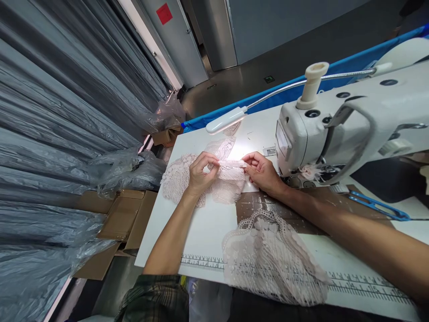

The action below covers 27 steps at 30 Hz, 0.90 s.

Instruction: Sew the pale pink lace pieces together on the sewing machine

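A pale pink piece of lace (pixel 231 174) is stretched between my two hands, just left of the white sewing machine (pixel 298 134). Thumb and fingers of my left hand (pixel 203 172) pinch its left end. My right hand (pixel 261 172) pinches the right end, close to the machine's head. More pale lace (pixel 179 176) lies on the white table (pixel 204 237) beside and partly behind my left hand. A larger heap of lace (pixel 271 255) spreads over the table's front edge, below my right forearm.
A lamp (pixel 226 121) on a bendy metal neck lights the work. Blue thread snips (pixel 378 205) lie right of the machine's needle area. A printed ruler (pixel 203 262) runs along the front edge. Cardboard boxes (pixel 124 214) and plastic-covered curtains (pixel 67 112) stand to the left.
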Available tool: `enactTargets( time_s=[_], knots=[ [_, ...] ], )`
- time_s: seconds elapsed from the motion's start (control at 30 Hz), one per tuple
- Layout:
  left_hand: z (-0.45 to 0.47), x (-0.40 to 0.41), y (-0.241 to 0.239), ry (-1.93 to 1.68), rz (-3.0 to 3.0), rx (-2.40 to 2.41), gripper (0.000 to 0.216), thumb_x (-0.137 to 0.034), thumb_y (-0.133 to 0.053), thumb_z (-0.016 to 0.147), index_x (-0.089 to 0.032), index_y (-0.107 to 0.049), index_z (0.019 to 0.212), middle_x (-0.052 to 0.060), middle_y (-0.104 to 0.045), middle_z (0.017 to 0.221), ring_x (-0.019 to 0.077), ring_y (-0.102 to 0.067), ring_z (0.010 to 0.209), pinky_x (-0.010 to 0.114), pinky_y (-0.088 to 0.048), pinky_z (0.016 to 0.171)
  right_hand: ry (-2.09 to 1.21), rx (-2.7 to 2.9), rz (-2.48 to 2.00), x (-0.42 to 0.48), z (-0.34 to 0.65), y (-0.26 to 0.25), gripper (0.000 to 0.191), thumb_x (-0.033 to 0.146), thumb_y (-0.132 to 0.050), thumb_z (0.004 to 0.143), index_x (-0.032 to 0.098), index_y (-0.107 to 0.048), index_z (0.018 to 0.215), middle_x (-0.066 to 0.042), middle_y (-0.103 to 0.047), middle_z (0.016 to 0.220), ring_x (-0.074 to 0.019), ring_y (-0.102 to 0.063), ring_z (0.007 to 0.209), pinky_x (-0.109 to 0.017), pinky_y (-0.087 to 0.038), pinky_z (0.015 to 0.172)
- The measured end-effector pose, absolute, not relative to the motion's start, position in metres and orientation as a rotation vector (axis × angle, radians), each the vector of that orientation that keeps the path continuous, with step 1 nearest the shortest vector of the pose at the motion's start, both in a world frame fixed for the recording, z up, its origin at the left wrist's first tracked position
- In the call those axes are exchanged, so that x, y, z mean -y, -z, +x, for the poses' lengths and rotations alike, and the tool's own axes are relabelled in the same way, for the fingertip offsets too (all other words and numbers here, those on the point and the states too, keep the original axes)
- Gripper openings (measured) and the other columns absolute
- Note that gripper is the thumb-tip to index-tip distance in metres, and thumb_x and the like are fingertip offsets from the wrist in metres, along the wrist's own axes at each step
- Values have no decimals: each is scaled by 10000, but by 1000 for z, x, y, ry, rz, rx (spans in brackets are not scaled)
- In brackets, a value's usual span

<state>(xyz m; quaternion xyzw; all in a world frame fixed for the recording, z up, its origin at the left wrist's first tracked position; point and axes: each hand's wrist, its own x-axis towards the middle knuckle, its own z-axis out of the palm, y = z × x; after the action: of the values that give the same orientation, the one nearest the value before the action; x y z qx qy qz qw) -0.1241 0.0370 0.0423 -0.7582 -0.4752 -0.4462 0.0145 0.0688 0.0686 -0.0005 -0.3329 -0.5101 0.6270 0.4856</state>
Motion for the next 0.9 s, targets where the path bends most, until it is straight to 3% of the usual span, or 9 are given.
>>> enactTargets(
  time_s=[0.17,0.23,0.3,0.43,0.53,0.67,0.73,0.83,0.9],
  knots=[
    [-125,-37,-42,1436,-2412,1458,97,-140,-620,812,-199,-589,741,14,-633,782,139,-618,729,276,-495,691,-1533,1215,-819,-65,68,-9,225,282,-645,682,191,-563,870,35,-577,682,-83,-494,541,-181,-352,427],
    [-123,-37,-44,1519,-2426,1530,53,-210,-650,830,-203,-605,856,19,-639,818,144,-627,749,277,-507,698,-1577,1210,-891,-55,69,-18,119,224,-609,736,182,-575,843,59,-543,607,-65,-454,474,-170,-336,409],
    [-118,-37,-48,1570,-2442,1596,208,-283,-646,862,-209,-583,1047,38,-656,904,157,-647,809,292,-525,742,-1683,1147,-998,-37,73,-27,28,181,-546,810,178,-550,783,67,-527,544,-53,-414,405,-163,-317,386],
    [-93,-33,-54,1167,-2502,1590,430,-378,-650,874,-212,-521,1248,106,-613,1218,242,-598,1108,406,-489,944,-1916,881,-1139,6,92,-40,168,155,-401,932,192,-447,775,13,-612,552,-55,-402,333,-163,-282,348],
    [-63,-22,-52,819,-2619,1589,327,-414,-558,933,-206,-582,1184,100,-612,1227,267,-574,1150,459,-458,969,-2042,653,-1173,29,116,-41,186,115,-361,957,204,-403,799,40,-561,514,-66,-446,346,-155,-298,358],
    [-27,-9,-46,426,-2815,1564,309,-436,-472,980,-216,-649,1105,76,-635,1202,259,-600,1086,466,-442,933,-1983,677,-1242,47,151,-42,94,86,-447,927,170,-487,925,18,-603,653,-93,-599,516,-185,-451,480],
    [-16,-10,-45,377,-2831,1542,320,-448,-515,961,-204,-656,1114,81,-636,1204,262,-595,1091,452,-437,926,-1920,894,-1311,54,172,-44,120,84,-477,903,145,-543,982,-9,-640,723,-77,-573,510,-192,-459,502],
    [-4,-22,-42,352,-2865,1588,417,-545,-606,885,-185,-676,1084,83,-673,1084,257,-620,991,427,-463,856,-1842,1365,-1304,61,210,-46,136,154,-486,898,143,-617,934,0,-620,649,-82,-517,474,-208,-437,470],
    [2,-32,-37,348,-2887,1657,435,-578,-657,831,-180,-707,999,75,-691,965,244,-629,886,405,-482,780,-1521,1691,-1244,60,243,-48,187,237,-479,919,171,-652,944,-1,-613,631,-98,-495,462,-226,-399,423]
  ],
)
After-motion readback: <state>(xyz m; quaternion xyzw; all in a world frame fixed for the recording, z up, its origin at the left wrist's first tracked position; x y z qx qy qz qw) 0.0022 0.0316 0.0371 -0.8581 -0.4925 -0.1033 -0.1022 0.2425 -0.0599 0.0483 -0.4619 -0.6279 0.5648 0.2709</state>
